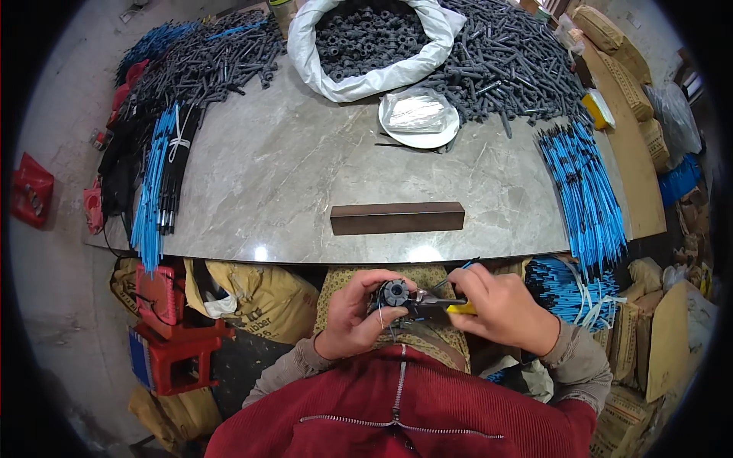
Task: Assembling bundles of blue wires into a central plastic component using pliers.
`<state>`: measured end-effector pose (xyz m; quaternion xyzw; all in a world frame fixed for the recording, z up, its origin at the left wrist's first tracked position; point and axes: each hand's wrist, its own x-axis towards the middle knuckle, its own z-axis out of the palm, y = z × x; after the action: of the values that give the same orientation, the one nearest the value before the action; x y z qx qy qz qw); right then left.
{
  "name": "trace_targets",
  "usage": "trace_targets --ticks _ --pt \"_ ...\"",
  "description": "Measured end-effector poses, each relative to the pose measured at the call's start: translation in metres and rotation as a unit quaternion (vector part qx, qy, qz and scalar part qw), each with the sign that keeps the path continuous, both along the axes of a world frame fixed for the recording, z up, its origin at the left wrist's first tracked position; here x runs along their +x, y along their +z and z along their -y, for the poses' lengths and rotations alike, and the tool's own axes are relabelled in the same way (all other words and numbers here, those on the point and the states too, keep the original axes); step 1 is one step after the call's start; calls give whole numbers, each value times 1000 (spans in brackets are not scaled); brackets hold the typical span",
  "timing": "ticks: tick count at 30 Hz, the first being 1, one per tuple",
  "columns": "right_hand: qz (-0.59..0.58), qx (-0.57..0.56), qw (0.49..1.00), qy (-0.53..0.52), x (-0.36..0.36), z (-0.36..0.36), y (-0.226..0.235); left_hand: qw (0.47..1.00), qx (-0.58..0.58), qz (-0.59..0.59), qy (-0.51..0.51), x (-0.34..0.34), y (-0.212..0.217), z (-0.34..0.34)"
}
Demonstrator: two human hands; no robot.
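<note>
At lower centre, the left hand (354, 311) grips a round, dark-grey, plastic-looking fitting (395, 291); the right hand (500, 307) clasps a yellow-handled metal tool (461, 308). Apparently tool work, calling next for steady bracing.

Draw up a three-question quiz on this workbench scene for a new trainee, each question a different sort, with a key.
1. Multiple choice: what does the left hand hold?
A) a roll of tape
B) a dark round part
C) a paintbrush

2. True or false: a clear plastic packet lies on the white plate.

3. Short answer: what colour shows on the handle of the tool in the right hand?

Key: 1. B. 2. True. 3. Yellow.
</note>
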<state>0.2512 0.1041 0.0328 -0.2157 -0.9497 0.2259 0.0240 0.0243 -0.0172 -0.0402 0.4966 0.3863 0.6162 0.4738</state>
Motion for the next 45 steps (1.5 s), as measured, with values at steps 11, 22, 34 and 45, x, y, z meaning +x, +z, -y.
trace_targets --ticks 11,22,34,45 --pt "-92 137 986 26 -4 15 8 999 -34 31 19 -9 1 -1" --pt "-19 -273 961 -33 -3 5 -11 1000 -19 21 -13 -4 2 -1" --pt "-136 24 990 -17 6 22 -13 999 -32 37 9 -6 2 -4" --pt "-39 -323 945 7 7 14 -15 999 -3 35 -26 -2 -4 -2"
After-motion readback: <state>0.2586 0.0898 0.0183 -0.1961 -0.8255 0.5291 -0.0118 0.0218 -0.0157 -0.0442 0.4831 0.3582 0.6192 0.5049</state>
